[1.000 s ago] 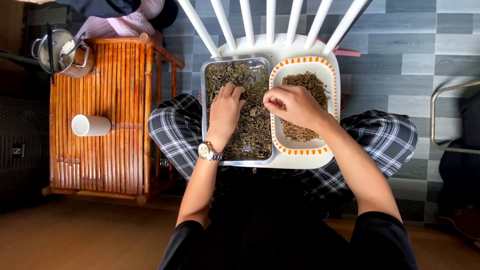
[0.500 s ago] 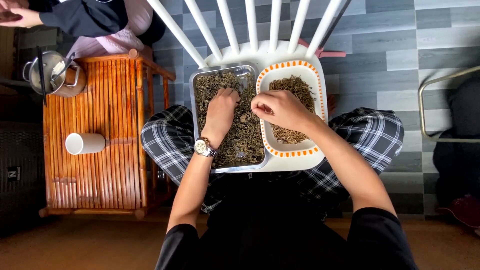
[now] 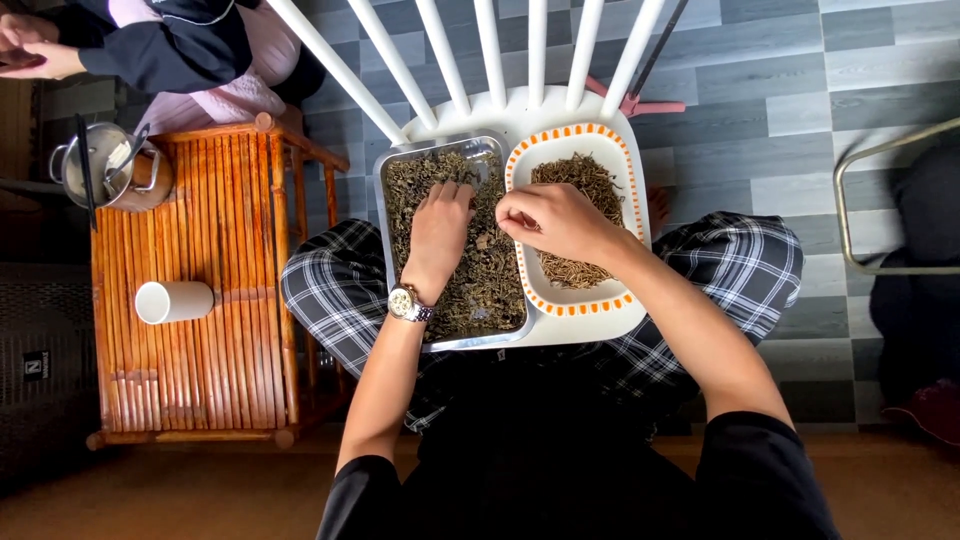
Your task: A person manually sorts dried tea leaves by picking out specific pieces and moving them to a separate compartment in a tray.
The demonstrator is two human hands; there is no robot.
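Head view: As the person sits looking down, two dishes rest on a white chair (image 3: 560, 110) in front of their knees.
Left hand: the left hand (image 3: 438, 235) lies flat and open, palm down, with its fingers spread in the dark dried leaves (image 3: 480, 285).
Metal tray: the metal tray (image 3: 455, 342) holds those leaves and sits on the left half of the chair seat, touching the dish beside it.
Right hand: the right hand (image 3: 555, 222) is curled, with its fingertips pinched together on something too small to make out, above the edge where the two dishes meet.
White dish: the white dish (image 3: 590, 300) has an orange rim and holds thin brown stems (image 3: 585, 185).
Wrist: a watch (image 3: 408, 303) is on the left wrist.
Bench: a wooden slatted bench (image 3: 230, 280) stands to the left, with a white cup (image 3: 172, 301) lying on its side and a metal pot (image 3: 105, 165) at the far corner.
Other person: another person's hands (image 3: 30, 48) show at the top left, well apart from the dishes.
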